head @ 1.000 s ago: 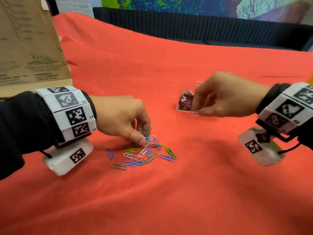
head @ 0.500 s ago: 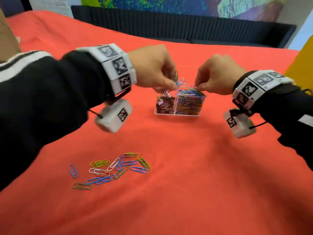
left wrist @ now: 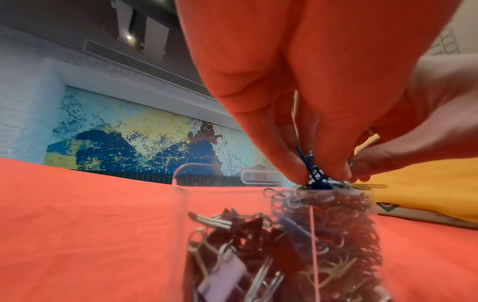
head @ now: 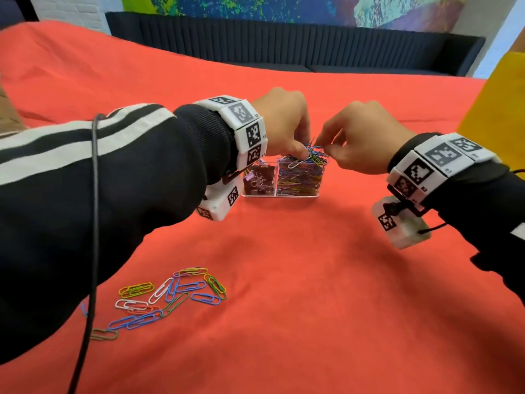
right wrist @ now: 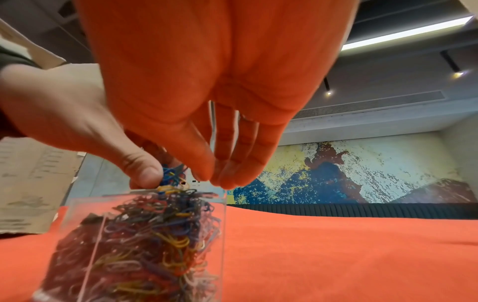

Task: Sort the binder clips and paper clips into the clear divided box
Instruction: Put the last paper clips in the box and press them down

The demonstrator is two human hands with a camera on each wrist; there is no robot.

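The clear divided box (head: 257, 195) stands mid-table on the red cloth. Its left compartment holds binder clips (head: 258, 179) (left wrist: 232, 255). Its right compartment is heaped above the rim with coloured paper clips (head: 299, 177) (right wrist: 155, 235). My left hand (head: 305, 153) hangs over that heap and pinches a few blue paper clips (left wrist: 314, 173) on top of it. My right hand (head: 325, 149) comes in from the right with its fingertips (right wrist: 227, 181) drawn together at the heap's edge; nothing shows plainly between them. Several loose paper clips (head: 170, 297) lie on the cloth at the near left.
A black cable (head: 93, 223) hangs across my left sleeve. Brown cardboard (right wrist: 31, 183) stands at the left edge of the table. A yellow object (head: 494, 109) sits at the far right, and a dark bench (head: 284, 44) runs behind the table.
My left hand picked clips from the loose pile, lifted, and carried them to the box's right compartment. My right hand stayed at the box, and both hands now sit lower on the heap.
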